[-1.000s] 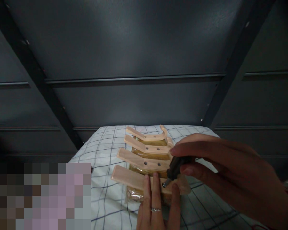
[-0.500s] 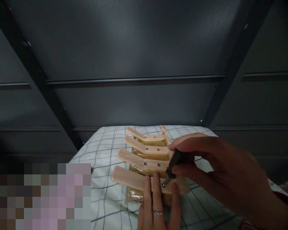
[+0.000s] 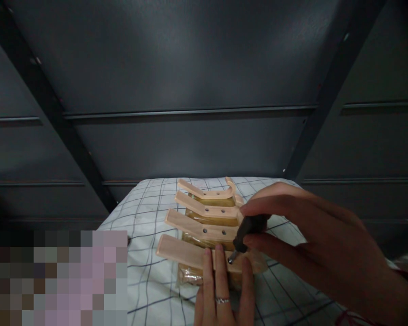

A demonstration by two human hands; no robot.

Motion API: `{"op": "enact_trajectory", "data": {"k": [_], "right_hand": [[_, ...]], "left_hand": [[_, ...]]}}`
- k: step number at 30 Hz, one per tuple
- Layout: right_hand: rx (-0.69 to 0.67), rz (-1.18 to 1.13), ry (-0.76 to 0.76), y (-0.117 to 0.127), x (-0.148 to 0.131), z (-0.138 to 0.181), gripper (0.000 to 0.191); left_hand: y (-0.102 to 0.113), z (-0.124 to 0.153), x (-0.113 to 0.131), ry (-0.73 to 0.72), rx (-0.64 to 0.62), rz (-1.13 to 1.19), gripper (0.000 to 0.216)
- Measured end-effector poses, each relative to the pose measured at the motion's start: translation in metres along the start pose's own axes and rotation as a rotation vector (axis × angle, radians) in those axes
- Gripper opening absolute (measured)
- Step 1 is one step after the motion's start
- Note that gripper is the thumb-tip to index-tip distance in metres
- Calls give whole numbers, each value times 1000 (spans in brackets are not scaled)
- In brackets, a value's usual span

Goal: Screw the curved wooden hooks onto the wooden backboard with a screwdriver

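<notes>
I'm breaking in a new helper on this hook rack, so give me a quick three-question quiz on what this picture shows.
1. True or false: the right hand holds a dark-handled screwdriver with its tip on the nearest wooden hook.
2. How many hooks are in the row of hooks? A) two B) four C) six
3. Which hand wears a ring and presses its fingers on the nearest hook?

Key: 1 true; 2 B; 3 the left hand.
</notes>
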State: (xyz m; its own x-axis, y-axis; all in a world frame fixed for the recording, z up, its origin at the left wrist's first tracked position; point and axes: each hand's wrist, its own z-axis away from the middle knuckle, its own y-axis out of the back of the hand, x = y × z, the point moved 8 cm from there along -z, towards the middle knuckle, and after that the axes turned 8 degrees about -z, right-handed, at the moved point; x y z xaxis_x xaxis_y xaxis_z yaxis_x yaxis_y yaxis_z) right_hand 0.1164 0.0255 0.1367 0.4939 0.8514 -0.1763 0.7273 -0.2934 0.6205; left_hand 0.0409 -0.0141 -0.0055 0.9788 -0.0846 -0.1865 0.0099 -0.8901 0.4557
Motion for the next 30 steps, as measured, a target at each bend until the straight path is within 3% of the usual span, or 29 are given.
{"op": "enact_trajectory", "data": {"k": [4,8,12,16,23,30], "right_hand": [[-24,-21,26,-2,-3,1,7],[-12,-14,41,-1,-4,2,7],[9,25,75,0,-7,0,18],[-67,-13,74,-3,-8,1,19],[-10,-70,-16,0,-1,2,8],[20,-65,-9,1,-2,-4,13]], "left_hand": [[-5,4,4,44,48,13,50],[-3,7,-1,189,131,46,54],[-4,5,3,75,48,-6,63],[-3,5,2,11,10,-19,65],[-5,6,1,42,21,8,57],[-3,4,1,60,69,-3,55]]}}
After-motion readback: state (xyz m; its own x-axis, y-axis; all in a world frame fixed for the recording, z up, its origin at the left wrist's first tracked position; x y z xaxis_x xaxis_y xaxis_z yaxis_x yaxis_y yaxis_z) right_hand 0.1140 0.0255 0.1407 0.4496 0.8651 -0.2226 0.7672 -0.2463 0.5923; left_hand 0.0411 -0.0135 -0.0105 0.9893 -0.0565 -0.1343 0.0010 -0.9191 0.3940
